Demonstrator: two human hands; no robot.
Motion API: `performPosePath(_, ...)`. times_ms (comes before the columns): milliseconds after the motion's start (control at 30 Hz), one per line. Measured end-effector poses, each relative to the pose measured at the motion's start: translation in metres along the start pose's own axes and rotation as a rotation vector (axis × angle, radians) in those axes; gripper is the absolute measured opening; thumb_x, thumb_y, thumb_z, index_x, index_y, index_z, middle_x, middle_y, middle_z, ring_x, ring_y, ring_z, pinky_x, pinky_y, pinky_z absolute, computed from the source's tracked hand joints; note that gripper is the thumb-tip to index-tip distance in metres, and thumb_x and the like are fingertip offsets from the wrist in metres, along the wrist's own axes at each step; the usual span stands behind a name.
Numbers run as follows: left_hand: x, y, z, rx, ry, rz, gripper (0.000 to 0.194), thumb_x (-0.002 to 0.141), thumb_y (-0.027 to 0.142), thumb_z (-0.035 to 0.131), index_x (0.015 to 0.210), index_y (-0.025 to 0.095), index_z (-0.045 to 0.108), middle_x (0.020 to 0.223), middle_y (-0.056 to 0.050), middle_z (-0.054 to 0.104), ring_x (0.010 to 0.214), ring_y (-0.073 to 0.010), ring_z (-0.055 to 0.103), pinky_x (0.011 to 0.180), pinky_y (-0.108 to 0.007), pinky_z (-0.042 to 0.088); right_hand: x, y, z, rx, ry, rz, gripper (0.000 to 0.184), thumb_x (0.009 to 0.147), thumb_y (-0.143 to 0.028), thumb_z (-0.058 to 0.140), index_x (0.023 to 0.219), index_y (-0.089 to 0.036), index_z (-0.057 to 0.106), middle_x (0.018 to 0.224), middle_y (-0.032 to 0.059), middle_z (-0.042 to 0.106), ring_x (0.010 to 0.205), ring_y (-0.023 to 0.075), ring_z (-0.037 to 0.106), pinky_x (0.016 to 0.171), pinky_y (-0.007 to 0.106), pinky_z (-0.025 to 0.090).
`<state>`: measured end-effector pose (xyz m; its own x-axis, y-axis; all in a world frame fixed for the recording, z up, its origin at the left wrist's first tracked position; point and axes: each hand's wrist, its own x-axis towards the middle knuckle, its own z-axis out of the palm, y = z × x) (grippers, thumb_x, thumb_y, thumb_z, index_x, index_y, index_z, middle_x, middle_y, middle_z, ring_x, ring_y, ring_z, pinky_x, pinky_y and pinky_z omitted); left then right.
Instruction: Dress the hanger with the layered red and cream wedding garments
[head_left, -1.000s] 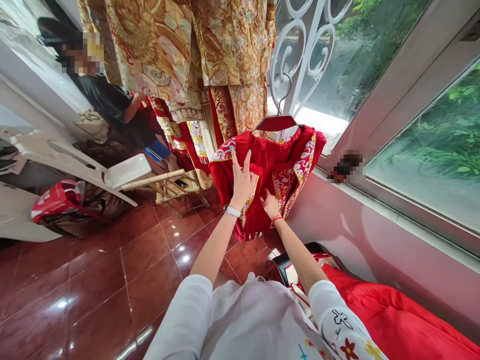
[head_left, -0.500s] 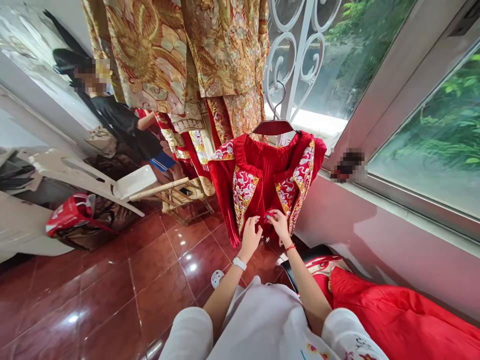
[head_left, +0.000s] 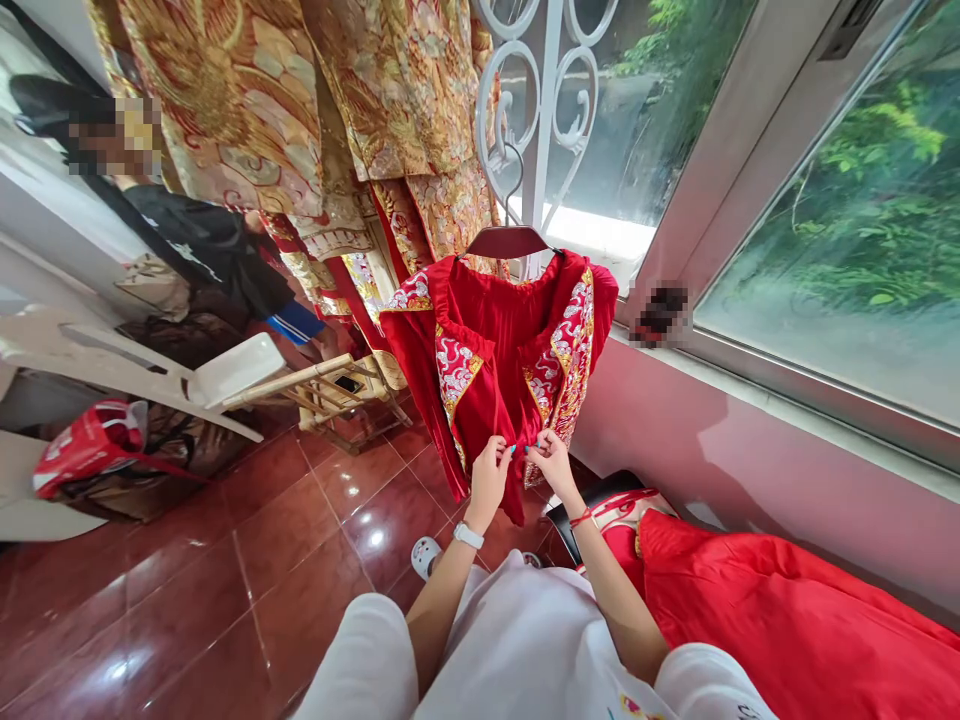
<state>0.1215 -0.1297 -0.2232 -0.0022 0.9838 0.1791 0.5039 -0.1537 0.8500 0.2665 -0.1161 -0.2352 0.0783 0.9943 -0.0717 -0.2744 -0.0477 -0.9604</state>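
Note:
A red embroidered jacket [head_left: 499,350] hangs on a dark red hanger [head_left: 507,241] hooked onto the white window grille [head_left: 540,110]. My left hand [head_left: 489,472] pinches the jacket's front edge low down, fingers closed on the cloth. My right hand [head_left: 551,463] pinches the opposite front edge right beside it, fingertips nearly meeting the left ones. A white watch is on my left wrist and a red string is on my right wrist.
Gold embroidered garments [head_left: 300,110] hang to the upper left. Another person in dark clothes [head_left: 202,250] crouches at the left. A white plastic chair [head_left: 180,370], a bamboo stool [head_left: 330,385] and a red bag [head_left: 86,445] stand on the red tiles. Red cloth [head_left: 780,620] lies at the right by the pink wall.
My left hand came down from the jacket's chest to its lower front. Both hands now pinch the two front edges together near the bottom. The view has shifted slightly right.

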Motion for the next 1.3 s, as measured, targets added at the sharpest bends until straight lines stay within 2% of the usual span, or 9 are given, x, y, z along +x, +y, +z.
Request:
performPosePath(167,-0.009,0.008,0.0,0.082,-0.013,0.059,0.015,0.099,0.022,0.048,0.11,0.024,0.06,0.11,-0.007,0.07,0.097,-0.0203,0.071,0.089,-0.035,0.056,-0.004,0.0,-0.002,-0.013,0.021,-0.033,0.031,0.061,-0.025,0.061,0.072,-0.024,0.033,0.065,-0.0084,0.033,0.057,0.0091,0.03,0.054,0.022,0.037)
performPosePath(433,-0.007,0.009,-0.005,0.062,-0.083,0.077,0.018,0.102,0.02,0.038,0.106,0.022,0.056,0.106,-0.008,0.067,0.1,-0.0205,0.068,0.093,-0.036,0.054,-0.009,0.001,0.002,0.019,-0.002,0.022,0.032,0.062,-0.028,0.061,0.074,-0.025,0.031,0.067,-0.0076,0.035,0.059,0.0098,0.037,0.061,0.024,0.045)
performPosePath(600,-0.005,0.014,-0.009,0.028,-0.194,0.084,0.014,0.1,0.021,0.037,0.098,0.023,0.05,0.099,-0.005,0.062,0.093,-0.0192,0.064,0.09,-0.035,0.052,-0.009,0.009,0.006,-0.018,0.025,-0.022,0.027,0.062,-0.028,0.056,0.075,-0.025,0.032,0.065,-0.0089,0.03,0.055,0.0084,0.028,0.051,0.02,0.029)
performPosePath(700,-0.009,0.013,-0.009,0.002,-0.244,0.071,0.014,0.101,0.025,0.034,0.095,0.023,0.046,0.093,-0.003,0.059,0.085,-0.018,0.061,0.083,-0.033,0.05,-0.009,0.015,0.006,-0.014,0.021,-0.018,0.026,0.064,-0.029,0.054,0.076,-0.025,0.031,0.063,-0.0093,0.029,0.053,0.0083,0.026,0.048,0.02,0.026)
performPosePath(900,-0.011,0.006,-0.007,-0.078,-0.207,-0.114,0.023,0.098,0.031,0.036,0.078,0.023,0.043,0.069,0.003,0.048,0.064,-0.0149,0.049,0.069,-0.03,0.042,-0.01,0.02,0.003,0.013,-0.007,0.001,0.026,0.066,-0.03,0.056,0.079,-0.025,0.034,0.061,-0.0104,0.032,0.05,0.0079,0.03,0.049,0.019,0.03)
performPosePath(1000,-0.005,0.008,-0.013,-0.26,-0.266,-0.192,0.035,0.091,0.045,0.049,0.066,0.021,0.044,0.061,0.005,0.044,0.059,-0.0123,0.042,0.061,-0.027,0.036,-0.012,0.02,0.0,0.036,-0.081,-0.025,0.03,0.063,-0.027,0.063,0.085,-0.025,0.043,0.072,-0.0075,0.049,0.059,0.0093,0.044,0.057,0.021,0.04)
performPosePath(1100,0.0,0.014,-0.017,-0.452,-0.276,-0.296,0.041,0.076,0.055,0.064,0.06,0.019,0.052,0.058,0.004,0.048,0.06,-0.0119,0.044,0.059,-0.026,0.033,-0.014,0.024,0.001,-0.018,-0.163,-0.059,0.042,0.059,-0.025,0.073,0.097,-0.024,0.053,0.085,-0.0028,0.06,0.07,0.0125,0.053,0.065,0.025,0.046)
performPosePath(1200,0.0,0.02,-0.016,-0.525,-0.233,-0.379,0.041,0.066,0.055,0.069,0.057,0.018,0.055,0.052,0.004,0.044,0.056,-0.0109,0.04,0.056,-0.025,0.029,-0.015,0.029,0.005,-0.159,-0.121,-0.084,0.027,0.067,-0.034,0.075,0.084,-0.021,0.059,0.076,-0.0005,0.062,0.068,0.0144,0.053,0.068,0.028,0.046)
performPosePath(1300,0.006,0.028,-0.015,-0.538,-0.165,-0.392,0.04,0.066,0.053,0.068,0.053,0.018,0.052,0.05,0.005,0.04,0.054,-0.0092,0.035,0.054,-0.024,0.026,-0.014,0.033,0.01,-0.213,-0.059,-0.101,0.032,0.071,-0.046,0.075,0.071,-0.02,0.057,0.07,0.001,0.061,0.067,0.016,0.053,0.068,0.03,0.045)
